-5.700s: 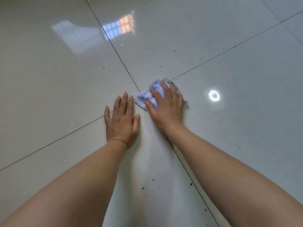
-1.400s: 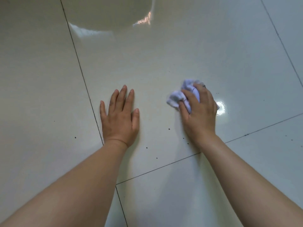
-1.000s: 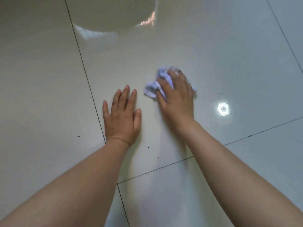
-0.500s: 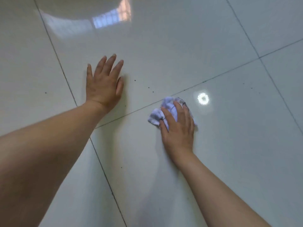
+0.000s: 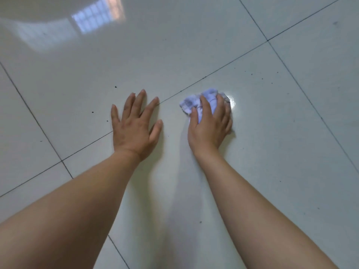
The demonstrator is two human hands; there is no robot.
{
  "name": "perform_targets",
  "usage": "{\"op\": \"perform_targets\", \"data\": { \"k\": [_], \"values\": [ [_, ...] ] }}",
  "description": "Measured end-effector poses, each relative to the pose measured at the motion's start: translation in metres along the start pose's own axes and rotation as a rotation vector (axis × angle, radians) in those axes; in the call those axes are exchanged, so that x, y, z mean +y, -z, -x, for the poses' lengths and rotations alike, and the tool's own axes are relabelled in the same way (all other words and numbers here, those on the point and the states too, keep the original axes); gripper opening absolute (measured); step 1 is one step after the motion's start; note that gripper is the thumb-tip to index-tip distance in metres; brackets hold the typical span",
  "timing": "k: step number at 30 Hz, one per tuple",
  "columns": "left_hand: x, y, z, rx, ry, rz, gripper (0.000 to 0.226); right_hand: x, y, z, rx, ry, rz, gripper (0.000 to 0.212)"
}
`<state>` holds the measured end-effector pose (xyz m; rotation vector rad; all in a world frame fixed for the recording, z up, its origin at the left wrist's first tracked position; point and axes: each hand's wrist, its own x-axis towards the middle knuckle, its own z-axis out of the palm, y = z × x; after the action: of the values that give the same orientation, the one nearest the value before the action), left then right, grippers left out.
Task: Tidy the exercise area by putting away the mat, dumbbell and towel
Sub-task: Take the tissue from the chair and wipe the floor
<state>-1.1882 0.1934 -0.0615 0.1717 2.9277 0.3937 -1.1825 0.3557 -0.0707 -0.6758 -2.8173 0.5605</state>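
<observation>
Glossy pale floor (image 5: 272,171) tiles fill the view, crossed by dark grout and dotted with small dark specks; nearest, two bare forearms reach forward over them; the left hand (image 5: 136,126) lies flat across a grout line (image 5: 223,66), fingers straight and spread, holding nothing; just to its right and apart from it, the right hand (image 5: 210,123) curls its fingers over the towel (image 5: 191,104) and presses the bundle to the tile on the near side of that line; the cloth looks light, soft and limp, likely to slide freely on so slick a floor and in no way fragile; the sound hold is probably round the thick middle of the bunch, gathering in the loose flap that pokes out toward the left hand so nothing trails; it is white to pale lavender with thin darker lines, crumpled into a small wad; a lamp glare (image 5: 232,101) shines on the tile at its right edge; farther off, a window reflection (image 5: 97,14) lies near the far left corner of the view.
</observation>
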Motion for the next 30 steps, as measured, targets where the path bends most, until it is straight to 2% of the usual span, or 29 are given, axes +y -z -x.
{"op": "perform_targets", "data": {
  "k": [3,7,11,15,20,30],
  "values": [
    [-0.001,-0.001,0.000,0.011,-0.005,-0.007,0.059,-0.004,-0.002,0.000,-0.075,0.139,0.007,0.037],
    [0.000,0.000,0.000,0.023,-0.008,-0.003,0.058,0.031,0.018,0.041,-0.143,0.258,0.004,0.041],
    [0.001,-0.001,0.002,0.017,-0.003,-0.019,0.054,0.039,0.023,0.043,-0.142,0.247,-0.019,0.041],
    [0.008,0.004,0.011,0.015,-0.080,-0.038,0.055,0.051,0.034,0.069,-0.180,0.252,0.050,0.040],
    [0.022,-0.013,0.063,-0.015,0.000,0.001,0.061,0.069,0.044,0.104,-0.162,0.320,0.089,0.040],
    [0.022,-0.017,0.059,0.007,0.005,-0.038,0.059,0.068,0.042,0.100,-0.181,0.327,0.119,0.041]
  ]
}}
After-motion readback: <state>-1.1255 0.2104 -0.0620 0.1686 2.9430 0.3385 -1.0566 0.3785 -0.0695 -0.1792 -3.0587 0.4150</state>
